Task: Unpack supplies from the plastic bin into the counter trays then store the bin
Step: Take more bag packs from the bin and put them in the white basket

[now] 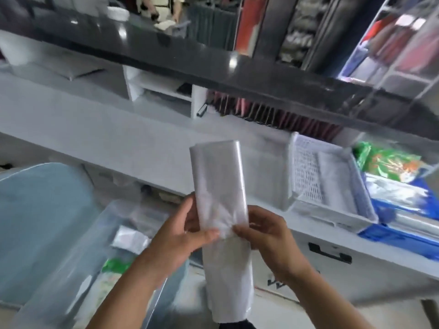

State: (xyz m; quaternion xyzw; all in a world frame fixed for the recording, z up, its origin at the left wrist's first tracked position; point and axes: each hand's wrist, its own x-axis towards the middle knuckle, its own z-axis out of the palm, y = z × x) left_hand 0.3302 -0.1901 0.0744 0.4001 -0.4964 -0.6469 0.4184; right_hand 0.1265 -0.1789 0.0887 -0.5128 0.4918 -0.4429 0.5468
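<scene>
Head view, both hands, left hand [183,233] and right hand [268,236], fingers pinched on a long crinkly clear plastic pack [219,186], white mesh tray [327,186] on the counter [118,143] right, translucent bin [114,245] near left.

A pale grey counter [133,143] runs from the left edge down toward the right. Near its right end, at the front edge, sits a white mesh tray [327,186] holding a pale flat pack. Just beside it on the right, touching or nearly so, stands a blue tray [394,236] with clear wrapped packs and a green packet [389,162] at its back. At the counter's back edge stands a white shelf unit [161,91], with a row of dark and pink folders [273,112] to its right.
</scene>
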